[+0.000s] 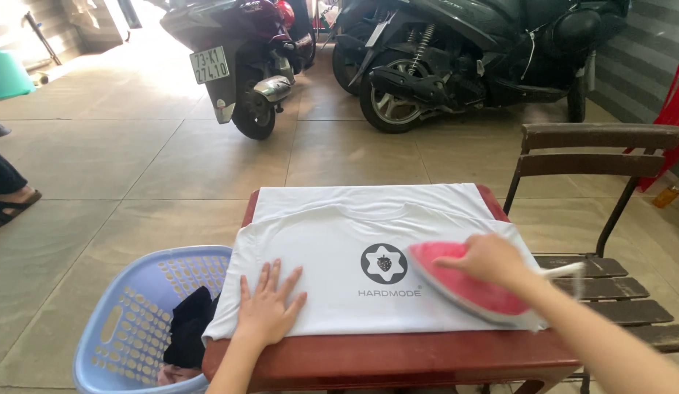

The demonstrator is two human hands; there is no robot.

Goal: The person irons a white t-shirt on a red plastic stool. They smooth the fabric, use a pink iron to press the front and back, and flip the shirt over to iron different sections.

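Ironing in hand: a white T-shirt (332, 248) lies spread flat over a small reddish-brown table (398, 357), front side up, with a dark round emblem and lettering on the chest. Its collar points away from the person, toward the parked motorbikes, and its hem hangs just over the near edge of the table, so the shirt's long axis runs from near to far. The left sleeve droops off the table side above the basket.

The left hand (268, 310) presses flat on the lower left part of the shirt, palm down, fingers (274, 277) straight and slightly fanned, gripping nothing. The right hand (492, 259) is curled closed over the handle of a pink-red electric iron (463, 284), which rests sole down on the right side of the shirt just beside the emblem. The iron's long axis lies on a slant, its narrow nose toward the emblem and the far left, its broad heel toward the near right corner of the table; its white cord (565, 271) trails off to the right.

A lilac plastic laundry basket (120, 328) with dark clothes inside stands on the tiled floor touching the table's left side. A slatted wooden chair (609, 284) stands just right of the table. Two scooters (252, 51) are parked well beyond, and a sandalled foot (11, 204) of another person shows at the left edge.
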